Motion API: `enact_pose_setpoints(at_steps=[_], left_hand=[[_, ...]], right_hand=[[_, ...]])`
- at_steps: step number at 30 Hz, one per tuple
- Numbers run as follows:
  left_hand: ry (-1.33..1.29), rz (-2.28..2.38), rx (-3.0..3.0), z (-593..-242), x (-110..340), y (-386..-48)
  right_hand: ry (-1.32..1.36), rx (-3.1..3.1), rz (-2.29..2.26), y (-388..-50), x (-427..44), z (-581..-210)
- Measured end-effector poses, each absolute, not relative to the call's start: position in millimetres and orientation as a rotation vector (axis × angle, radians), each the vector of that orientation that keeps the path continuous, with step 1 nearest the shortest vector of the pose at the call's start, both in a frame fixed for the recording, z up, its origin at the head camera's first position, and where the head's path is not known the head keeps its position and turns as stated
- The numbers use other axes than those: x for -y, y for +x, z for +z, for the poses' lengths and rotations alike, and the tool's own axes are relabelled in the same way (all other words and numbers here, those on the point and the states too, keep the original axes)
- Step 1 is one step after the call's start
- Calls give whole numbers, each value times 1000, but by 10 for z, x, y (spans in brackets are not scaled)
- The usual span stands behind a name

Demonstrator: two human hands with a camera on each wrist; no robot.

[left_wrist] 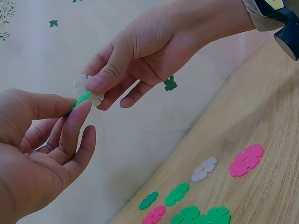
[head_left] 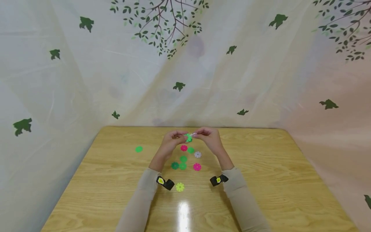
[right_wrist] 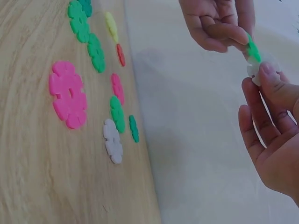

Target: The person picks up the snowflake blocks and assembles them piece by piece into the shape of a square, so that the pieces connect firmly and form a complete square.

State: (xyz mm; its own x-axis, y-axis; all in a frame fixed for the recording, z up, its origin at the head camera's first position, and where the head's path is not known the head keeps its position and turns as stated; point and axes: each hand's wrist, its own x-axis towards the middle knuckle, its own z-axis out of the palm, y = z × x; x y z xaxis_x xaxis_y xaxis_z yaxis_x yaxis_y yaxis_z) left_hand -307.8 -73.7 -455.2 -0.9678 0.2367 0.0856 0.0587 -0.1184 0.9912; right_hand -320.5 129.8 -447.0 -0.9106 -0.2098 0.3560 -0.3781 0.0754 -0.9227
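Both hands are raised above the far part of the table. The left hand (head_left: 171, 143) pinches a green notched disc (head_left: 189, 138) between thumb and fingers. A white notched disc (left_wrist: 80, 86) is pinched by the right hand (head_left: 211, 140). In the left wrist view the two discs meet edge to edge at an angle, the green one at the white one's rim; whether they are locked together I cannot tell. The right wrist view shows the right thumb lying over the white disc (right_wrist: 253, 71), with the other fingers behind and below it.
Several loose discs lie on the wooden table (head_left: 116, 187): pink (head_left: 197, 167), white (head_left: 197, 154), dark green (head_left: 175, 165), light green (head_left: 183, 159) and yellow (head_left: 180, 187). One green disc (head_left: 139, 149) sits apart at the left. A patterned curtain (head_left: 203, 96) stands behind the table.
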Motion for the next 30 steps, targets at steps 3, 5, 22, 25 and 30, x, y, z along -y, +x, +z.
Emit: enact_pose_setpoints(at_steps=[3, 5, 22, 25, 30], left_hand=[[350, 2237, -2020, -4530, 724, -3066], [349, 2245, -2031, -4508, 708, -3054], [377, 2168, -2058, -4501, 759, -3060], [390, 2138, -2061, -4531, 772, -3066], [394, 2078, -2123, -4579, 794, -3055]], right_hand=[[621, 2165, 1976, -3199, -1275, -4474], [617, 2139, 1983, -3198, -1261, -4483], [660, 2284, 1910, -3116, -1306, -4379], [666, 2324, 1851, -3051, -1304, -4310], [684, 2357, 1847, -3013, -1290, -4309]])
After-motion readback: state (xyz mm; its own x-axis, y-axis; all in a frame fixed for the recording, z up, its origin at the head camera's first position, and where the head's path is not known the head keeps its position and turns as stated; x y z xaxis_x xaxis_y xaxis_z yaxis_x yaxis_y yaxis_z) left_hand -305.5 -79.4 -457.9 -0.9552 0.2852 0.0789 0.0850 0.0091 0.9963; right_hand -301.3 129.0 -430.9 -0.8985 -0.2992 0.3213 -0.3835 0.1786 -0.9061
